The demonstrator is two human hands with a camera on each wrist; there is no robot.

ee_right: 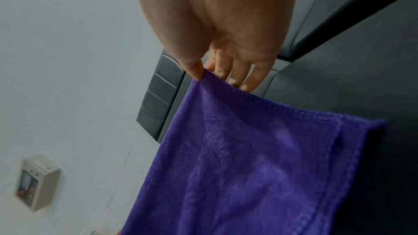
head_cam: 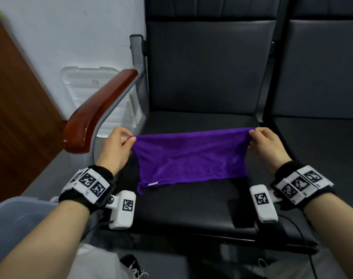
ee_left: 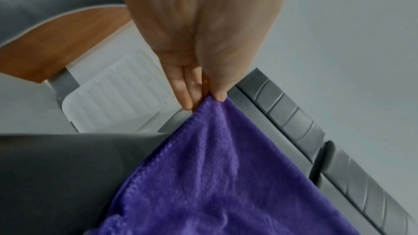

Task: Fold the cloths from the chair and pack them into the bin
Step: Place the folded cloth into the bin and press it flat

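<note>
Head view: from above, facing forward and down over both forearms onto the chair seat [head_cam: 191, 208]. Wrist views: each close behind its own hand, looking along the fingers. All three share the purple cloth [head_cam: 189, 158] [ee_left: 226, 176] [ee_right: 260, 167] and seat.

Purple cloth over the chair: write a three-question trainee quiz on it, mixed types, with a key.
1. True or false: both hands pinch the purple cloth by its far corners.
2. Where does the cloth's near edge lie? A) on the chair seat B) inside the bin C) on the armrest
3. Fill in: the bin stands to the person's ____.

Key: 1 true; 2 A; 3 left. See the left hand and right hand.
</note>
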